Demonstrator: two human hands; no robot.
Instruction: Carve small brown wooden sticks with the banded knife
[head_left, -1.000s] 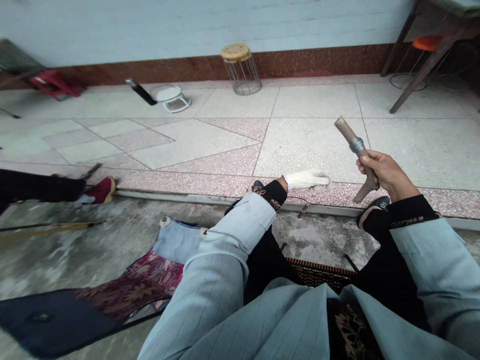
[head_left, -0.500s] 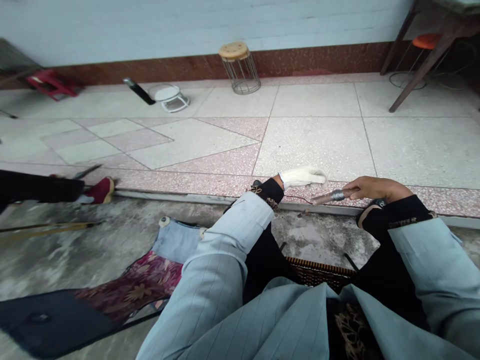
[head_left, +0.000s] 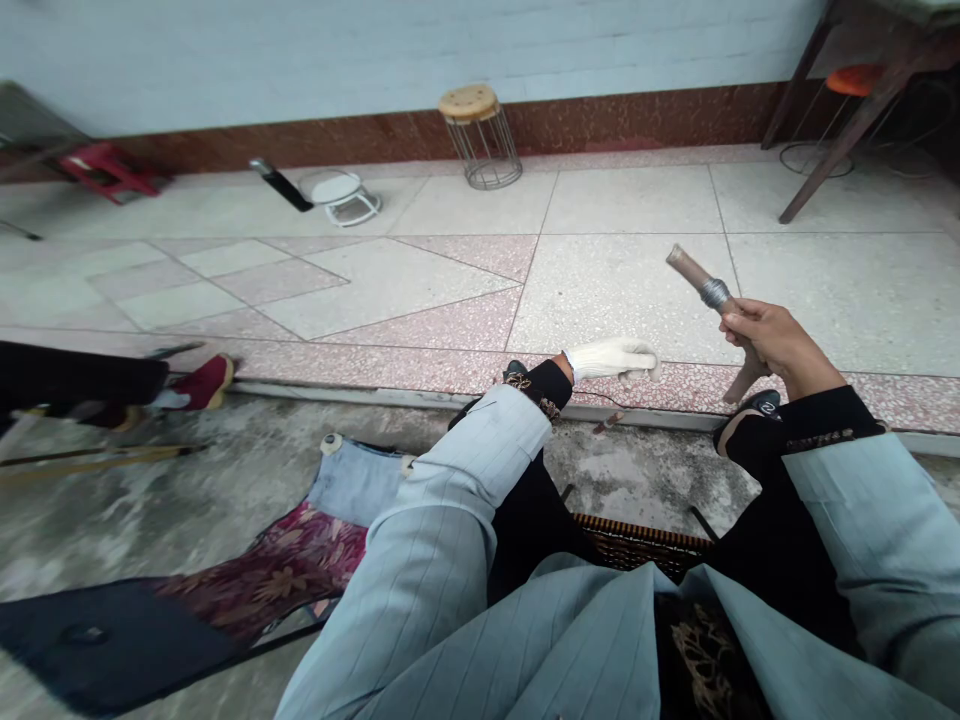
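My right hand point(head_left: 772, 340) is closed around a brown wooden rod point(head_left: 701, 285) with a grey metal band, raised and tilted up to the left over the tiled floor. My left hand point(head_left: 611, 360), in a white glove, reaches forward low over the red speckled floor edge with its fingers curled; what it pinches is too small to make out. A thin dark wire point(head_left: 609, 412) with a small reddish piece lies just below it on the step. Both my sleeves are pale blue over black cuffs.
A wicker stool point(head_left: 480, 135) and a white low stool point(head_left: 339, 195) stand by the far wall. Wooden table legs point(head_left: 832, 130) rise at the far right. Another person's leg and red shoe point(head_left: 202, 380) lie at left. Patterned cloth point(head_left: 285, 560) covers the concrete near my knees.
My right hand swung the rod down to my gloved left hand half a second ago, then lifted it back up and to the right. The left hand stayed almost still.
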